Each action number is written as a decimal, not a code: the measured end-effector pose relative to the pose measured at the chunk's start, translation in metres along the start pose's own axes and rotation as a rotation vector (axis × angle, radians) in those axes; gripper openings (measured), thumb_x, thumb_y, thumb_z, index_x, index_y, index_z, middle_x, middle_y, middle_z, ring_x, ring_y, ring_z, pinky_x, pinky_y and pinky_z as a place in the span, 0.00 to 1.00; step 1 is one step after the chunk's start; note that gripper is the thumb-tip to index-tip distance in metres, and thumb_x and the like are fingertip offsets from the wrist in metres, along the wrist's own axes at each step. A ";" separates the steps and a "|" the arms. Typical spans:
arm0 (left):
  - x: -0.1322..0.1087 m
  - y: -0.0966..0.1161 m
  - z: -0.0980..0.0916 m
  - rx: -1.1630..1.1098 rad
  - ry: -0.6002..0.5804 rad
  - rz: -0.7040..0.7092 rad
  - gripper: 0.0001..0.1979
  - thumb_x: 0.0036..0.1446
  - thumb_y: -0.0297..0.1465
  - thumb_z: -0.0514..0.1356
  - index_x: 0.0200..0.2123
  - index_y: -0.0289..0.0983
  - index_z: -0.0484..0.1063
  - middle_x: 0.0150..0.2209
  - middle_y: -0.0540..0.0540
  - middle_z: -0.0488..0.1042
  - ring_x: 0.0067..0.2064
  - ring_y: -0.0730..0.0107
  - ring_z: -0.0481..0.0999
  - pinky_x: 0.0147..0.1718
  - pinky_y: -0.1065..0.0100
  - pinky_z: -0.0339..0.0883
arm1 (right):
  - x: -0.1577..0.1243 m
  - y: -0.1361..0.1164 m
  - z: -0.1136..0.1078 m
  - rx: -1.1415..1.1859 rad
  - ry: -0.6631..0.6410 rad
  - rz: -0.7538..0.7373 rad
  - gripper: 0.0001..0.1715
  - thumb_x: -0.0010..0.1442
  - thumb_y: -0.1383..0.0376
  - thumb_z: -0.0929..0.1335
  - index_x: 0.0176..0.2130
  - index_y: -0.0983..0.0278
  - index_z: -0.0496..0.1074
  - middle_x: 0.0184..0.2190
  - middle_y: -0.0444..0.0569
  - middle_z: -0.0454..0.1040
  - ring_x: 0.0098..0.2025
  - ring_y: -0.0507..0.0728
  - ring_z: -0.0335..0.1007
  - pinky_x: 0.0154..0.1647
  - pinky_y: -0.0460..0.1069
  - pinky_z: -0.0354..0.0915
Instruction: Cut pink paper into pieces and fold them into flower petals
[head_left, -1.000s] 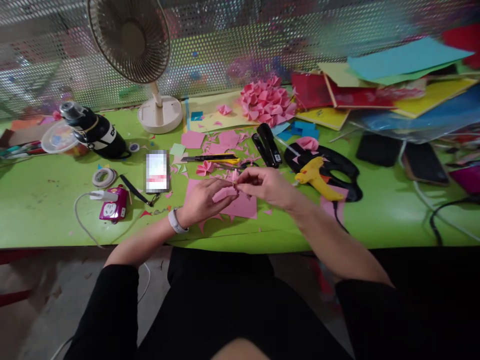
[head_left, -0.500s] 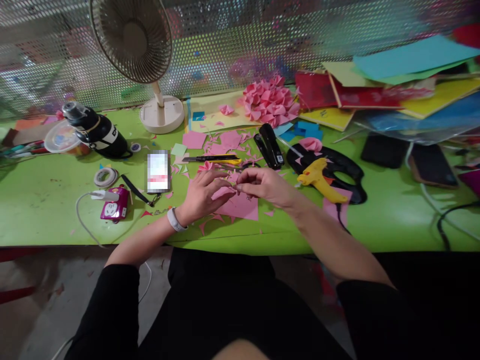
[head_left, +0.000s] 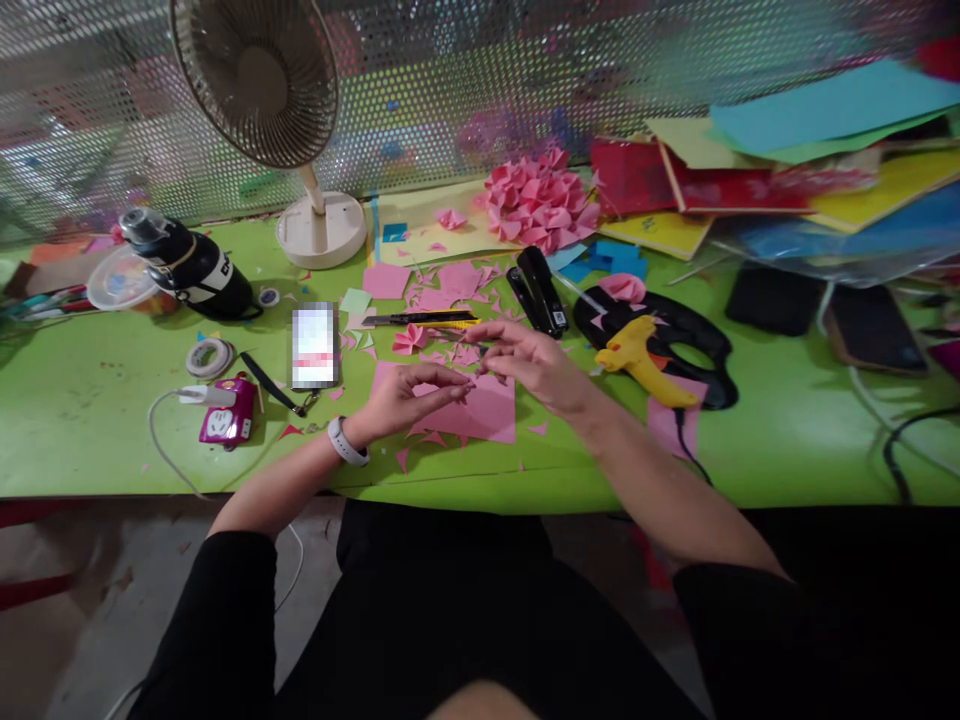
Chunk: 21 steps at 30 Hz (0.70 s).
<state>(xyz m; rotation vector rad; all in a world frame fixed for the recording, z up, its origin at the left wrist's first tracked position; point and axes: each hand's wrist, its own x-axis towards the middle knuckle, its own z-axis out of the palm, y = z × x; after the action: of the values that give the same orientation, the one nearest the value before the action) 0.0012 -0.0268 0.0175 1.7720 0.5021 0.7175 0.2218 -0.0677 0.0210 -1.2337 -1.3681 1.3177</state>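
One left hand (head_left: 409,395), wristband at the wrist, held over a pink paper sheet (head_left: 491,415); fingertips close to the thumb tip, whether pinching anything cannot be told. One right hand (head_left: 536,365), just beside it, fingers loosely spread and apart from the thumb. The sheet lies flat on the green worktop (head_left: 90,400), beneath and between both hands. Beyond it: one pink folded flower (head_left: 410,340); one yellow-and-black cutter (head_left: 420,319); assorted pink scraps (head_left: 457,278). One black stapler (head_left: 551,295), beyond the right hand. One yellow glue gun (head_left: 634,365), resting on a black board (head_left: 718,345) with a cut-out. One cluster of pink folded paper (head_left: 540,200), at the rear. One fan (head_left: 322,230), standing left of the cluster.
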 end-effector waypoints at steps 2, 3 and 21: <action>0.001 0.000 -0.001 -0.147 -0.026 -0.085 0.14 0.58 0.39 0.66 0.40 0.34 0.78 0.34 0.42 0.81 0.36 0.69 0.81 0.39 0.66 0.77 | -0.003 -0.001 0.000 -0.002 -0.120 -0.009 0.21 0.60 0.61 0.68 0.53 0.60 0.73 0.37 0.48 0.76 0.37 0.55 0.73 0.35 0.49 0.67; 0.002 0.000 -0.002 -0.204 -0.032 -0.118 0.14 0.57 0.39 0.67 0.40 0.34 0.78 0.33 0.43 0.81 0.35 0.70 0.81 0.38 0.66 0.77 | -0.004 -0.002 0.001 -0.006 -0.179 -0.005 0.21 0.60 0.62 0.68 0.53 0.60 0.73 0.36 0.48 0.76 0.36 0.55 0.73 0.36 0.50 0.67; 0.000 0.009 -0.024 -0.286 -0.346 -0.471 0.18 0.54 0.38 0.69 0.42 0.30 0.78 0.30 0.44 0.79 0.28 0.76 0.79 0.30 0.75 0.75 | -0.010 -0.019 -0.007 -0.112 -0.486 0.093 0.19 0.59 0.51 0.71 0.34 0.66 0.72 0.26 0.44 0.71 0.25 0.49 0.63 0.25 0.45 0.59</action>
<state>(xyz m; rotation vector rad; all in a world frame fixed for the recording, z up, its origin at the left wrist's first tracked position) -0.0157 -0.0127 0.0313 1.3963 0.5240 0.1375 0.2290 -0.0761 0.0407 -1.0996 -1.7576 1.7014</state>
